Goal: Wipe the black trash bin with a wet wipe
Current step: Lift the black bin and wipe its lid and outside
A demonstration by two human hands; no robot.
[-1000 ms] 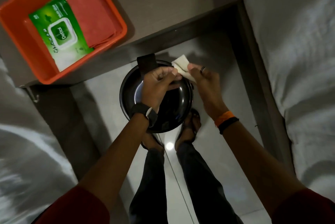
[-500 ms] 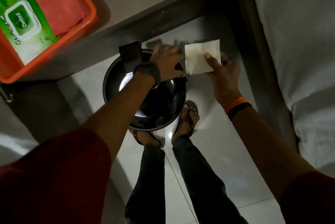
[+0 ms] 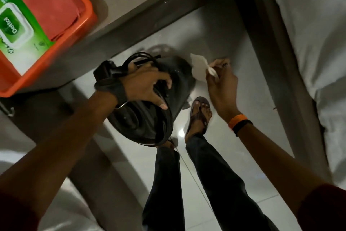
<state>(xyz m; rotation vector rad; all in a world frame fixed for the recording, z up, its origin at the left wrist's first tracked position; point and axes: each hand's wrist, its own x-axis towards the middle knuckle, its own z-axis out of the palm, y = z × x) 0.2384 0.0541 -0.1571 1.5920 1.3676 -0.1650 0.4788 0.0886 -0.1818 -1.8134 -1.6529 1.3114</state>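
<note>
The black trash bin (image 3: 149,118) is off the floor and tilted, its lid end toward me and its body pointing away. My left hand (image 3: 148,86) grips it at the top, fingers wrapped over the lid and wire handle. A white wet wipe (image 3: 199,68) is pinched in my right hand (image 3: 221,81), just right of the bin's body, its loose corner touching or nearly touching the bin's side. The image is motion-blurred.
An orange tray (image 3: 82,30) on a grey bedside surface at upper left holds a green wet wipe pack (image 3: 16,30) and red cloth. White bedding lies to the right (image 3: 309,43) and at lower left. My legs and sandalled foot (image 3: 199,114) stand on the glossy tiled floor.
The bin stood upright on the floor before; now my left hand has lifted and tilted it. The wipe, spread flat half a second ago, is now bunched and closer to the bin's side.
</note>
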